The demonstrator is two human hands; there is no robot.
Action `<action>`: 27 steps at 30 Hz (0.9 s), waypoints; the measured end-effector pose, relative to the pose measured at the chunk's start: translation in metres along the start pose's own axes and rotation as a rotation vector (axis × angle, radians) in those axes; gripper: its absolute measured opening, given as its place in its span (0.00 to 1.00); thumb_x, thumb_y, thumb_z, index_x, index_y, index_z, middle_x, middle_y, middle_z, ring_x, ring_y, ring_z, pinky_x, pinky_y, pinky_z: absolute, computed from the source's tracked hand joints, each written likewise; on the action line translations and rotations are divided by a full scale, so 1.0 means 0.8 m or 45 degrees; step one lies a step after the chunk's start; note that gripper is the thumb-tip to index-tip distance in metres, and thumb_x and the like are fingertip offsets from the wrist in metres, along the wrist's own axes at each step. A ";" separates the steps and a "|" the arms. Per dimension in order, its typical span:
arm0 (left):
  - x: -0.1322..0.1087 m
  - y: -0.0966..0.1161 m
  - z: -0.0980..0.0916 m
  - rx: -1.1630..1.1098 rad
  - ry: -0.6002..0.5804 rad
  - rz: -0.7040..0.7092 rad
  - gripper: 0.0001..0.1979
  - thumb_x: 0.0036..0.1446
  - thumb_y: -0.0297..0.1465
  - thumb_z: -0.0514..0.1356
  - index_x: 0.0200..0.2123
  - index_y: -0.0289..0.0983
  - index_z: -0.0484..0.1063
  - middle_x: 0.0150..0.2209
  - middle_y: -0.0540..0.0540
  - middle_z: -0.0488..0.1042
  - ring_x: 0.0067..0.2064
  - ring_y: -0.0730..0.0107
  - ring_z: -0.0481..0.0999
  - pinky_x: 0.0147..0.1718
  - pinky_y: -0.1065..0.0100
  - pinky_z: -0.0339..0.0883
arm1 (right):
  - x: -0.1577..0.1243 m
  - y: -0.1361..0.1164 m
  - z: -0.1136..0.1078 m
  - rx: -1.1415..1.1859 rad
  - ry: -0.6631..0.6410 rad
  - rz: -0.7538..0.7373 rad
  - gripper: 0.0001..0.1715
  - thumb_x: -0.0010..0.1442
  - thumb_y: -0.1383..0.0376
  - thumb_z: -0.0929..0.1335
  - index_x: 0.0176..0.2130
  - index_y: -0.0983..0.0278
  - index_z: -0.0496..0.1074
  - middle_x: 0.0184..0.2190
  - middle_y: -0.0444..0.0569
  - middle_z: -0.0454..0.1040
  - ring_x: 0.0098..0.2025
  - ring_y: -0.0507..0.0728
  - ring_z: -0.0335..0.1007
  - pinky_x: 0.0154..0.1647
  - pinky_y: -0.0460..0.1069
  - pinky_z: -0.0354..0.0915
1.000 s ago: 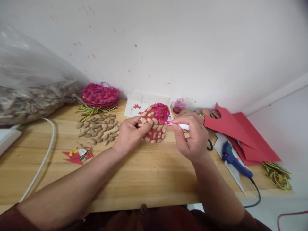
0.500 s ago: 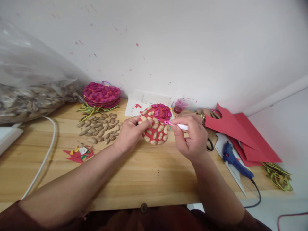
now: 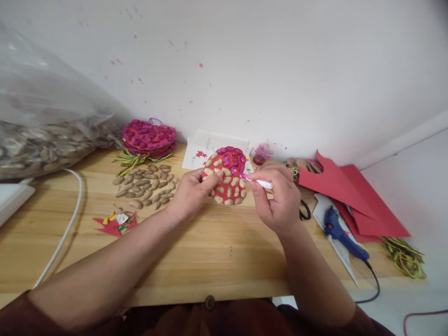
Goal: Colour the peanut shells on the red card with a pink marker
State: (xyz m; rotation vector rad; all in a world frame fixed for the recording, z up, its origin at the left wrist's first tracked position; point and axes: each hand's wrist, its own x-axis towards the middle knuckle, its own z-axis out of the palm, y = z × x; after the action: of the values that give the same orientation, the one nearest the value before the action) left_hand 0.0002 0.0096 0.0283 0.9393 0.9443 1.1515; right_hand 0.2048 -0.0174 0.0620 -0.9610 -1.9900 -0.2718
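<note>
My left hand (image 3: 192, 192) grips the left edge of a round red disc (image 3: 221, 190) covered with peanuts, its thumb lying over the front. Toward the top, the peanuts are painted magenta; the lower ones keep their natural tan. Between the thumb and fingers of my right hand (image 3: 278, 198) is a white-handled paintbrush (image 3: 262, 183). Its pink-wet tip meets the disc's right side, near the border of the painted peanuts. Behind the disc, a small clear cup (image 3: 262, 155) of dark magenta paint stands by the wall.
Loose peanuts (image 3: 145, 184) and red paper scraps (image 3: 114, 225) lie left, below a stack of magenta peanut discs (image 3: 149, 136). A big bag of peanuts (image 3: 45, 144) stands far left. On the right are red card sheets (image 3: 371, 200), a blue glue gun (image 3: 343, 238) and scissors (image 3: 306, 211).
The disc has tilted and shifted slightly up and to the left in my left hand. The brush tip stays on its right side, with my right hand moved only a little.
</note>
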 end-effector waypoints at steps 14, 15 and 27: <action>0.004 -0.004 -0.008 0.262 0.082 0.092 0.21 0.53 0.48 0.71 0.31 0.35 0.80 0.29 0.44 0.83 0.27 0.67 0.78 0.29 0.69 0.72 | 0.002 0.000 0.000 -0.078 -0.058 -0.043 0.04 0.68 0.67 0.70 0.44 0.58 0.73 0.35 0.45 0.81 0.40 0.57 0.77 0.47 0.56 0.64; 0.004 -0.004 -0.008 0.269 0.081 0.089 0.21 0.53 0.48 0.71 0.32 0.35 0.81 0.29 0.44 0.84 0.28 0.66 0.78 0.30 0.68 0.73 | 0.002 0.000 -0.001 -0.071 -0.050 -0.038 0.04 0.68 0.67 0.70 0.44 0.58 0.73 0.35 0.45 0.82 0.40 0.57 0.77 0.47 0.56 0.64; 0.001 0.009 -0.003 0.261 0.155 0.092 0.17 0.49 0.45 0.72 0.26 0.36 0.78 0.24 0.48 0.80 0.24 0.69 0.74 0.26 0.70 0.70 | 0.003 0.000 -0.002 -0.030 -0.053 -0.016 0.04 0.69 0.67 0.69 0.44 0.59 0.74 0.36 0.45 0.82 0.40 0.56 0.76 0.48 0.56 0.65</action>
State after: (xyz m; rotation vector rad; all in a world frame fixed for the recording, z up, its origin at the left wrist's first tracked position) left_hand -0.0038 0.0119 0.0339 1.0845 1.1513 1.1991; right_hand 0.2050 -0.0170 0.0647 -0.9767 -2.0355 -0.2850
